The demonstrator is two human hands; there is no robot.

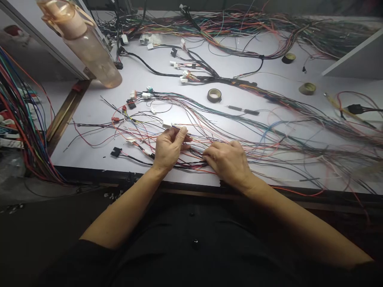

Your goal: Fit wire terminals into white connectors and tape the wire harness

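Note:
My left hand (168,150) is closed, thumb against fingers, on the wires just behind a white connector (166,125). To its right, my right hand (226,161) pinches part of the loose wire bundle (196,152) near the table's front edge. The fingertips hide exactly which wires it grips. Many thin coloured wires fan out to the right across the white table (185,109). Left of my hands lie a black connector (116,152), a white connector (131,141) and a red connector (115,119) on wire ends.
A tilted-looking water bottle (95,56) stands at the back left. A taped harness (221,79) crosses behind the wires. Tape rolls (214,95) lie about, with a yellow-handled tool (335,104) at the right. A thick wire bundle (22,119) hangs at the left edge.

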